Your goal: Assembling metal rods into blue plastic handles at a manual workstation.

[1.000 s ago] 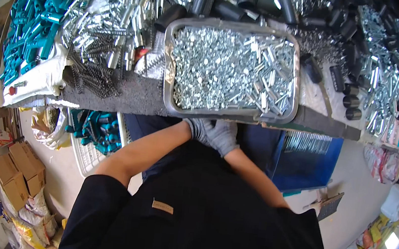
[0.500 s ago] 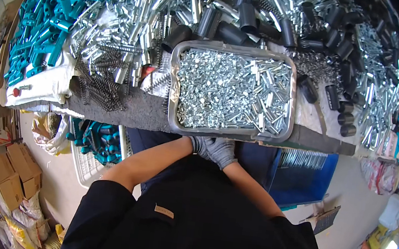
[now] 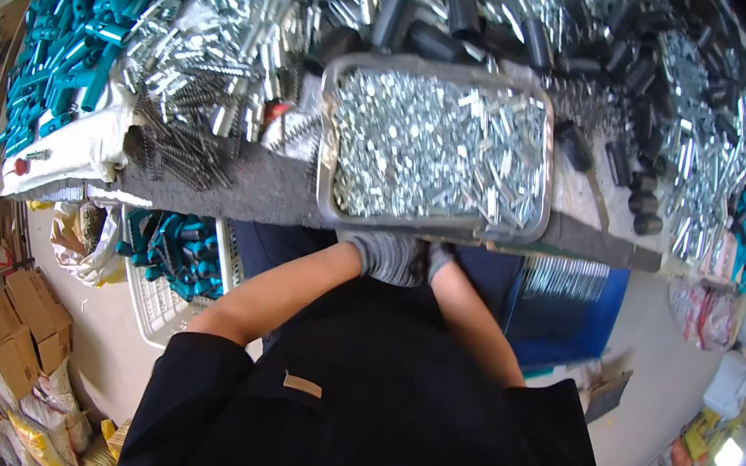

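My left hand [image 3: 384, 258], in a grey knit glove, is bent inward just below the table's front edge. Close beside it is my right hand [image 3: 438, 259], gloved alike and mostly covered by the edge and the left hand. The fingers of both are hidden, so whether they hold anything does not show. Directly above them on the table sits a clear plastic tray [image 3: 429, 229], filled with small silvery metal pieces [image 3: 393, 142] and short metal pins [image 3: 506, 170] toward its right side.
Teal tubular parts [image 3: 71, 38], dark springs [image 3: 182, 154], black sleeves [image 3: 575, 146] and shiny metal tubes [image 3: 693, 207] cover the table. Below it stand a white basket [image 3: 150, 303] of teal parts and a blue bin [image 3: 555, 344] with metal rods. Cardboard boxes [image 3: 28, 312] lie at left.
My hands, clasped together before, have shifted: the left now lies in front and the right has drawn behind it under the edge. The whole view has tipped slightly, moving the table upward.
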A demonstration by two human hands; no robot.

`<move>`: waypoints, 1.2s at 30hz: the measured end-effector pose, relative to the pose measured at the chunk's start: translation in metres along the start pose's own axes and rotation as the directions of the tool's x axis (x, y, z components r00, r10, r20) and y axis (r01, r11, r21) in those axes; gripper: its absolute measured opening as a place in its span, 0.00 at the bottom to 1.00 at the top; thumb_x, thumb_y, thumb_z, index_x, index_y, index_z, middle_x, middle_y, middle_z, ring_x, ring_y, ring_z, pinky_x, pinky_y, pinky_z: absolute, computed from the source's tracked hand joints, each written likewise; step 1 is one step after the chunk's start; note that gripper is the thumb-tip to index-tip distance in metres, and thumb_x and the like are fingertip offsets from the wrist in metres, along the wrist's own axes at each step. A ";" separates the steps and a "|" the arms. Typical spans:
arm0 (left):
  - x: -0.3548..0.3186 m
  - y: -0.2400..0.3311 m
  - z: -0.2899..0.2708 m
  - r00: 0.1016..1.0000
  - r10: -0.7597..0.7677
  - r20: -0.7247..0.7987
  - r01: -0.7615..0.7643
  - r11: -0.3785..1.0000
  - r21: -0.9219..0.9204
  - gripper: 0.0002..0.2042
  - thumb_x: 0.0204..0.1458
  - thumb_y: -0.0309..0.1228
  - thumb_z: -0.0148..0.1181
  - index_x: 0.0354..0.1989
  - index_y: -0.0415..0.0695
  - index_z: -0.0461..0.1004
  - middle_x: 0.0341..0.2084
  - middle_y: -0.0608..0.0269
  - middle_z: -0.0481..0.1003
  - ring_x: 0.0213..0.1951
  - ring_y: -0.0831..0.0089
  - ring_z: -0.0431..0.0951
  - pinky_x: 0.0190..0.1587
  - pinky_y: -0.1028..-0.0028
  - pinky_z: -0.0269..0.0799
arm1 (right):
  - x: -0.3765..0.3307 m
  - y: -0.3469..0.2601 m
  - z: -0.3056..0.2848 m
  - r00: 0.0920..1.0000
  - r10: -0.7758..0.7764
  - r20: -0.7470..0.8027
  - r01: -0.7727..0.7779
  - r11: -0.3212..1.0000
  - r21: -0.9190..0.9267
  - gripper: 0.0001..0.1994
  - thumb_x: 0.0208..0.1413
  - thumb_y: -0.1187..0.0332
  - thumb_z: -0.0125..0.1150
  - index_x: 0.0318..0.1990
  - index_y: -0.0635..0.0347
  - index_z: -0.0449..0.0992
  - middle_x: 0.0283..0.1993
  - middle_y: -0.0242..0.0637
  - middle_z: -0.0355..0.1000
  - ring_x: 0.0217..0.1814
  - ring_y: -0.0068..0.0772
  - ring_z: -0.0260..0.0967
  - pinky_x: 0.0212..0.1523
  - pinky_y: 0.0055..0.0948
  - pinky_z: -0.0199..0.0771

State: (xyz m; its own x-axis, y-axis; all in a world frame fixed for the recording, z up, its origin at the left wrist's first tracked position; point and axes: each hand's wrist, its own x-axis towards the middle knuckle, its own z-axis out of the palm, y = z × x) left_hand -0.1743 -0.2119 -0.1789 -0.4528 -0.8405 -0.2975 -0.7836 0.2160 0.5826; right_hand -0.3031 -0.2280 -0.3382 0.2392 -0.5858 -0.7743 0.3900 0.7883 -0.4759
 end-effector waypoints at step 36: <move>-0.056 -0.119 0.093 0.781 -0.301 -0.546 0.448 0.880 0.155 0.23 0.52 0.50 0.51 0.53 0.51 0.70 0.46 0.53 0.74 0.48 0.51 0.74 0.53 0.52 0.65 | 0.023 0.030 -0.003 0.930 0.190 -0.314 -0.291 0.904 -0.314 0.18 0.61 0.46 0.46 0.40 0.50 0.70 0.29 0.31 0.66 0.22 0.29 0.65 0.25 0.36 0.71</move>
State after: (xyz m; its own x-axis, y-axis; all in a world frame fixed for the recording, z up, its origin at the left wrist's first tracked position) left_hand -0.0949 -0.1444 -0.3020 0.1148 -0.9934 0.0053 -0.9587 -0.1094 0.2624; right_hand -0.2883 -0.2170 -0.3712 0.0175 -0.3359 -0.9418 0.0039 0.9419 -0.3358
